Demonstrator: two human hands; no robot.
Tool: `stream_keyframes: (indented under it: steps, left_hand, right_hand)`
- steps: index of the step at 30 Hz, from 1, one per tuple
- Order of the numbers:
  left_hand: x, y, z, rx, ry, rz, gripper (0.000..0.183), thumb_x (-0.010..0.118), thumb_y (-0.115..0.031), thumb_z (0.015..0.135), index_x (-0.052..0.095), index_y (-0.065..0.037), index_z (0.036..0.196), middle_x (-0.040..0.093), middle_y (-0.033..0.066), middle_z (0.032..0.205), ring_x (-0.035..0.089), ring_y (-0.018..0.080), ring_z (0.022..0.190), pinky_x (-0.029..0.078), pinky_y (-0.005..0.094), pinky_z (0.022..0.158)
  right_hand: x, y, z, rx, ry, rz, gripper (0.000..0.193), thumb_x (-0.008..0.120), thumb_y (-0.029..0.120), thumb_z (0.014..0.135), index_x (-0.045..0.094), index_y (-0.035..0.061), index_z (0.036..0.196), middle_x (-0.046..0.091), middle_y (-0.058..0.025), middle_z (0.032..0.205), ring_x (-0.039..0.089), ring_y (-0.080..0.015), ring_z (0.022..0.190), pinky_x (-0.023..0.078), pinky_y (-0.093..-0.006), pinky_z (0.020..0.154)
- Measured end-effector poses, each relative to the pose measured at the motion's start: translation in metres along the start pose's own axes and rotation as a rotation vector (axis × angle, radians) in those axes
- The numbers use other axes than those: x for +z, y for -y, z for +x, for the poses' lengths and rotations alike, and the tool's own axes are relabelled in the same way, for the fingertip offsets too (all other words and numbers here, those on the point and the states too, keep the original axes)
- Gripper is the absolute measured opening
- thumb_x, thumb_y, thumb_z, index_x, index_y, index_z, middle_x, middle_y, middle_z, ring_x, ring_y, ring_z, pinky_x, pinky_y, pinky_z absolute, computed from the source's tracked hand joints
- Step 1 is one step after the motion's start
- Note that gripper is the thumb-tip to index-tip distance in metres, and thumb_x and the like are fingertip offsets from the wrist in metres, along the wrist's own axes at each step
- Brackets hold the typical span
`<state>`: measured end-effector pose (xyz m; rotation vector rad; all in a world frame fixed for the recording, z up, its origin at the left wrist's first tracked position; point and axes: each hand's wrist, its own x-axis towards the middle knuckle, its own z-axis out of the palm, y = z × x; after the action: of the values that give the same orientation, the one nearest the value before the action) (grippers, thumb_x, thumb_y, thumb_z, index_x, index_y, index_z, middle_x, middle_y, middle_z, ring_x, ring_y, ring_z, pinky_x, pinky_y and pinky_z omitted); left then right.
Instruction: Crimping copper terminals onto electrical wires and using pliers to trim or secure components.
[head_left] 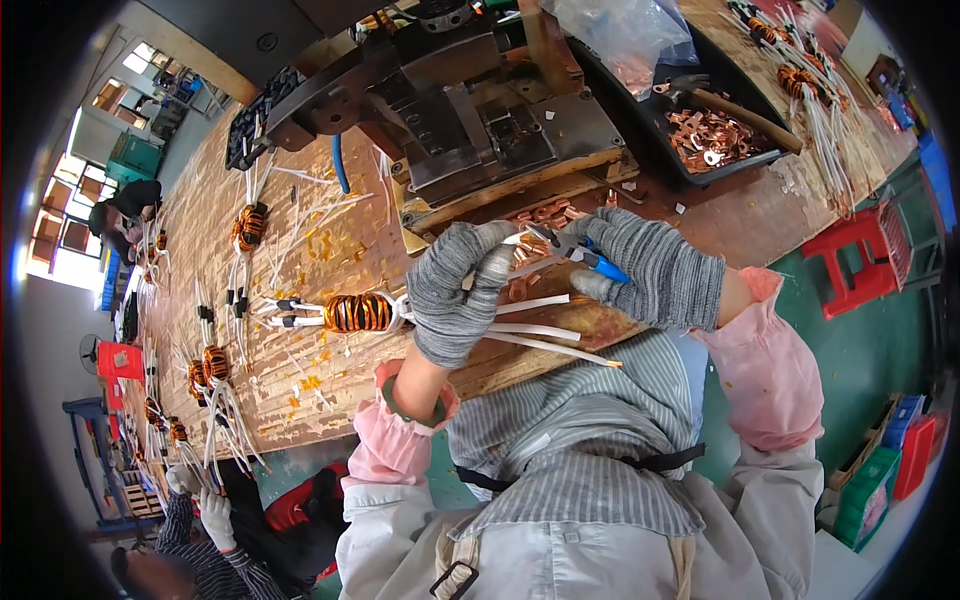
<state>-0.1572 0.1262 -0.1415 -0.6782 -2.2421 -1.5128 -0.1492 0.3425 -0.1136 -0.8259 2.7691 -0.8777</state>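
I log one copper-wound coil (358,313) lying on the bench (330,250), at 9 o'clock of my left hand (455,290), long axis 9-to-3. Left grip is clenched on its white-sleeved leads (535,330), four counted, trailing toward 4 o'clock. Right hand (650,270), at 3 o'clock, clasps one blue-handled pliers (590,258), jaws at the lead tips.

Both hands wear grey knitted cloth gloves, matt and ribbed, the left hand (455,295) and the right hand (655,275). The coil (358,313) gleams like glossy copper wire with smooth white sleeved leads (540,330). The tabletop (330,245) is rough, flaking wood; the pliers' blue grips (605,268) look plastic, perhaps rubber
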Motion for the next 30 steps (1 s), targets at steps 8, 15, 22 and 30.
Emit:
stream_keyframes:
  steps: [8, 15, 22, 30]
  left_hand:
    - [0.000, 0.000, 0.003, 0.145, 0.025, 0.096, 0.018, 0.062, -0.005, 0.077, 0.063, -0.006, 0.094, 0.058, 0.0069, 0.072, 0.056, 0.0200, 0.062, 0.045, 0.0285, 0.058]
    - [-0.003, 0.006, 0.001, 0.266, 0.076, 0.180, 0.021, 0.065, -0.009, 0.074, 0.063, -0.007, 0.095, 0.059, 0.0072, 0.074, 0.058, 0.0219, 0.064, 0.046, 0.0309, 0.059]
    - [-0.002, 0.010, 0.000, 0.334, 0.030, 0.136, 0.021, 0.066, -0.009, 0.073, 0.063, -0.007, 0.093, 0.062, 0.0087, 0.080, 0.060, 0.0239, 0.068, 0.048, 0.0315, 0.061]
    - [-0.004, 0.006, 0.000, 0.321, 0.022, 0.168, 0.021, 0.066, -0.010, 0.073, 0.063, -0.007, 0.093, 0.061, 0.0087, 0.077, 0.060, 0.0240, 0.066, 0.047, 0.0322, 0.059]
  right_hand:
    - [-0.013, -0.015, 0.007, -0.172, 0.224, 0.153, 0.041, 0.056, 0.030, 0.086, 0.049, 0.0027, 0.115, 0.056, -0.0166, 0.101, 0.057, -0.0296, 0.091, 0.046, -0.0353, 0.077]
    - [-0.012, -0.015, 0.005, -0.063, 0.322, 0.428, 0.042, 0.057, 0.033, 0.085, 0.050, 0.0041, 0.115, 0.058, -0.0159, 0.101, 0.057, -0.0277, 0.093, 0.045, -0.0346, 0.078]
    - [-0.005, -0.022, 0.006, -0.125, 0.278, 0.397, 0.041, 0.055, 0.033, 0.086, 0.051, 0.0050, 0.115, 0.058, -0.0167, 0.101, 0.057, -0.0321, 0.095, 0.045, -0.0362, 0.080]
    - [-0.016, -0.012, 0.001, -0.152, 0.246, 0.260, 0.038, 0.055, 0.031, 0.086, 0.052, 0.0055, 0.114, 0.057, -0.0164, 0.101, 0.056, -0.0325, 0.096, 0.045, -0.0367, 0.081]
